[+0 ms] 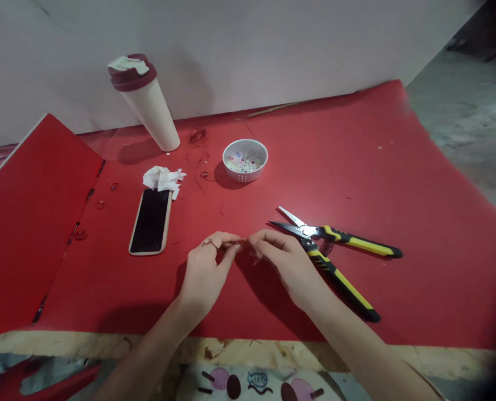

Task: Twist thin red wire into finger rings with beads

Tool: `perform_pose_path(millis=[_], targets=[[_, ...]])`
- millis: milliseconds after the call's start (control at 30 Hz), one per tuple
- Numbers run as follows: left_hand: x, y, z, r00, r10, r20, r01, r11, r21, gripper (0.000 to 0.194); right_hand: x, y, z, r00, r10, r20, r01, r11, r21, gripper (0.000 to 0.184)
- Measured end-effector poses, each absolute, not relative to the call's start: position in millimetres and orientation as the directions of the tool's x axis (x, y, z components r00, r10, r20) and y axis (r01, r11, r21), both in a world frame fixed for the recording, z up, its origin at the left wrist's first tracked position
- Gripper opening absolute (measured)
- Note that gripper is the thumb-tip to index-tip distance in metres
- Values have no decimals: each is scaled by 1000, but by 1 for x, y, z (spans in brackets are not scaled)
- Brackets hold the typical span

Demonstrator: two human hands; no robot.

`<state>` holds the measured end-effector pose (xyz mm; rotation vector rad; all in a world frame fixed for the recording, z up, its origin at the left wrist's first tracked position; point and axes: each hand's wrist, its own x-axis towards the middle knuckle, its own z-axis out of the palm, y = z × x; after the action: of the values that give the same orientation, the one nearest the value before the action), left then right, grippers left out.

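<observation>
My left hand [208, 267], with a ring on one finger, is closed in a pinch over the red tabletop. Facing it, my right hand [285, 262] pinches too, its fingertips almost meeting the left ones. Between them is a small bit of red thread [242, 241], mostly hidden by the fingers. Just right of my right hand lie shears [315, 236] with yellow and black handles, blades apart. Beyond the hands stands a small white bowl [245, 161] of tiny pale and coloured pieces that look like beads. A tangle of dark red thread [197, 136] lies left of the bowl.
A phone [150, 221] lies left of my hands, with crumpled tissue [162, 178] at its top end. Behind stands a white tumbler [151, 106] with a dark red lid. Small thread rings [81, 235] lie near a hinged red panel [30, 223] at left. A wall closes the back.
</observation>
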<state>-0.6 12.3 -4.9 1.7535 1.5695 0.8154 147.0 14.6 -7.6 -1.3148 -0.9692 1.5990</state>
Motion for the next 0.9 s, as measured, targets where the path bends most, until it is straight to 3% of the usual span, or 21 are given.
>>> perform_pose_path(millis=[200, 267, 367, 467, 533, 767, 900], targets=[[-2, 12, -5, 71, 997, 28, 604, -65, 794, 7, 147, 14, -4, -159, 955, -248, 4, -251, -968, 16], [-3, 12, -5, 62, 998, 32, 602, -63, 796, 7, 146, 13, -5, -127, 986, -106, 125, -90, -988, 7], [-2, 12, -4, 57, 997, 49, 600, -73, 796, 8, 145, 11, -6, -57, 984, 166, 331, 176, -927, 16], [-1, 11, -2, 48, 998, 51, 607, -70, 792, 9, 146, 9, -7, -120, 923, 366, 440, 379, -814, 12], [-1, 11, -2, 42, 998, 52, 615, -67, 786, 8, 146, 8, -7, -185, 889, 419, 462, 455, -761, 8], [-2, 10, -2, 63, 994, 90, 599, -110, 793, 6, 144, 6, -7, -114, 908, 403, 468, 407, -785, 17], [-1, 7, -4, 49, 978, 204, 652, -186, 735, 6, 138, 2, -3, 18, 997, 78, 284, 70, -956, 12]])
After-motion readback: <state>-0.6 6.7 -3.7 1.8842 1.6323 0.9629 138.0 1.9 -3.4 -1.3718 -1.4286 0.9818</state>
